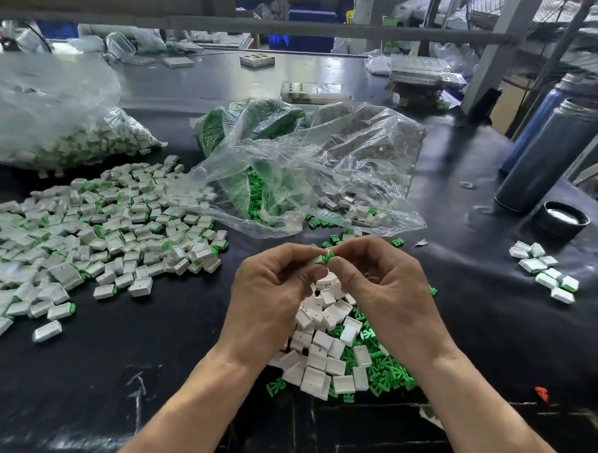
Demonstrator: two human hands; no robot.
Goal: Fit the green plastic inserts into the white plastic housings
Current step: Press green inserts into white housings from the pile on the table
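Now both hands work above the heap of loose parts (pixel 334 355) near the tabletop's front edge. The left hand (pixel 276 289) pinches a white housing (pixel 318 259); the right hand (pixel 382 284) pinches a green insert (pixel 328 257), apparently partly entered. Fitting is underway; next comes a straight push until seated.
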